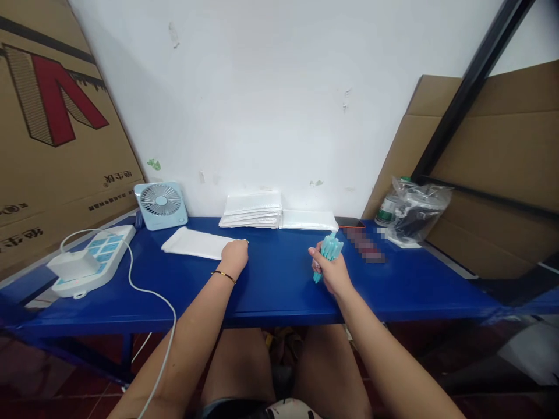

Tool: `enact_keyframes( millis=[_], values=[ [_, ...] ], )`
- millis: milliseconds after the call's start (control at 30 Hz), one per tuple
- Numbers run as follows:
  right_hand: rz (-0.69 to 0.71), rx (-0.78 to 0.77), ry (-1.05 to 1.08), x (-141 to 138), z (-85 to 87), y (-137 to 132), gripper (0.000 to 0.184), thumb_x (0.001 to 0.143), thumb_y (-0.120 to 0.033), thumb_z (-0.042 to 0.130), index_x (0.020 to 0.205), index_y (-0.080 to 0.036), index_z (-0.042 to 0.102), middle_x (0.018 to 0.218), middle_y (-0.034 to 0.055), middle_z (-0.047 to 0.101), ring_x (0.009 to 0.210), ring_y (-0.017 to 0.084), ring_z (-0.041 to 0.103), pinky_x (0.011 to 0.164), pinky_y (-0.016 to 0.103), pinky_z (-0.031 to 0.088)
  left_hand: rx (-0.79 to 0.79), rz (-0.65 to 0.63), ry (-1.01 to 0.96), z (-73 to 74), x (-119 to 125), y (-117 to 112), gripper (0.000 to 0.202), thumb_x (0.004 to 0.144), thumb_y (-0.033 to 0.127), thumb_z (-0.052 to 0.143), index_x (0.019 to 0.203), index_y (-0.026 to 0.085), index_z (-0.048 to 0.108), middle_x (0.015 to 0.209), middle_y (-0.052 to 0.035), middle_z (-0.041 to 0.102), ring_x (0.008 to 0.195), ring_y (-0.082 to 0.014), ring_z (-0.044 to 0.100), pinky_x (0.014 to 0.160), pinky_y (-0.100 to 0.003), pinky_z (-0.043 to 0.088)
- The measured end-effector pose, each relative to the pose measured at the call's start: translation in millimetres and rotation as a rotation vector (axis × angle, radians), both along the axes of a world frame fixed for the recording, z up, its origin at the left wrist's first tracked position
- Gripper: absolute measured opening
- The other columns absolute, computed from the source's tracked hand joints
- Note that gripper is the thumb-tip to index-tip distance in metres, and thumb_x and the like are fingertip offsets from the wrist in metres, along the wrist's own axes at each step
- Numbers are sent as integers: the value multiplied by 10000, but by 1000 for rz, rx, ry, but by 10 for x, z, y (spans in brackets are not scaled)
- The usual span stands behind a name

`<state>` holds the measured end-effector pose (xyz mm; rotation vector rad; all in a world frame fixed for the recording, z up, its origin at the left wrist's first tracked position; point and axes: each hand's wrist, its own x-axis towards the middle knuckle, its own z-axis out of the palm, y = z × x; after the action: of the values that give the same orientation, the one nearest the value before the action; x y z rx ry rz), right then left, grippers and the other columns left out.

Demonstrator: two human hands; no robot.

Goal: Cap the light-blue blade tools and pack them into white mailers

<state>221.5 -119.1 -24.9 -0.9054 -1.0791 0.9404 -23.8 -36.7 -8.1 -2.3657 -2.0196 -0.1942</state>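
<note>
My left hand (236, 256) is closed at the right end of a flat white packet (196, 243) that lies on the blue table (275, 279). Its fingers wrap over that end, which they hide. A tiny yellowish spot shows by the fingertips, too small to name. Over the right half of the table, my right hand (334, 270) grips a bundle of slim light-blue pens (331, 247). They stand nearly upright, with their tops fanning out above the thumb and their lower ends showing below the fist.
Against the wall sit a stack of white packets (253, 209) and a lower pile (309, 220). At left are a blue fan (161, 205), a power strip (109, 256) and its cable (152, 295). A phone (351, 222), bottle (386, 209) and plastic bag (417, 212) lie right.
</note>
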Motion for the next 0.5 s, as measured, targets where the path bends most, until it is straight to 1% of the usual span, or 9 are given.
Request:
enact_keyframes(
  millis=[67,167,233,267,300,333,367,433,500],
  values=[
    [21,-10,41,7,29,-8,267,694,-373,710,783,-210,519,437,-100,377,356,64,322,371,210,287,18,-24,5,37,-41,-95,349,779,85,392,1037,120,623,981,-172,670,935,-264,625,810,-352,458],
    [59,-80,19,63,82,-32,269,685,-369,713,829,-203,557,406,-105,358,332,59,287,344,202,249,16,-92,-31,74,-160,-398,420,745,68,403,1082,191,623,980,-98,692,941,-228,625,800,-312,460],
    [94,-137,-31,110,112,-45,265,692,-365,706,846,-192,579,399,-101,360,329,59,286,337,200,235,-68,-218,-154,64,-262,-660,423,687,50,413,971,243,660,898,-29,709,848,-192,644,780,-293,468],
    [107,-159,-53,129,125,-48,261,693,-361,705,845,-185,587,401,-98,365,330,58,288,335,199,229,-120,-313,-191,51,-314,-782,410,657,35,404,876,253,673,824,5,709,802,-171,645,826,-295,458],
    [113,-174,-68,144,138,-48,255,692,-354,708,835,-178,592,406,-94,374,331,57,292,335,199,226,-198,-404,-204,39,-365,-887,383,622,24,399,769,253,669,737,33,699,738,-147,642,914,-310,423],
    [109,-178,-69,155,149,-46,247,689,-346,713,819,-173,595,409,-91,381,332,56,295,336,199,225,-235,-458,-216,31,-412,-967,382,604,13,381,719,251,657,678,55,683,678,-123,631,1015,-339,349],
    [97,-172,-52,164,160,-41,239,687,-338,718,805,-171,595,410,-90,385,332,54,298,338,199,226,-254,-495,-220,30,-453,-1019,386,589,4,363,691,247,646,648,68,671,645,-107,622,1078,-360,272],
    [66,-137,43,182,175,-34,225,690,-325,722,793,-175,590,407,-95,384,332,51,303,348,201,241,-270,-516,-197,61,-509,-1049,389,574,-1,342,669,238,633,633,76,660,633,-96,616,1133,-391,162],
    [37,-95,202,211,179,-35,211,698,-307,722,793,-184,579,408,-102,378,337,47,303,360,199,262,-231,-485,-184,128,-504,-1014,396,603,9,339,724,239,638,738,59,683,763,-115,637,1141,-416,137]
  ],
)
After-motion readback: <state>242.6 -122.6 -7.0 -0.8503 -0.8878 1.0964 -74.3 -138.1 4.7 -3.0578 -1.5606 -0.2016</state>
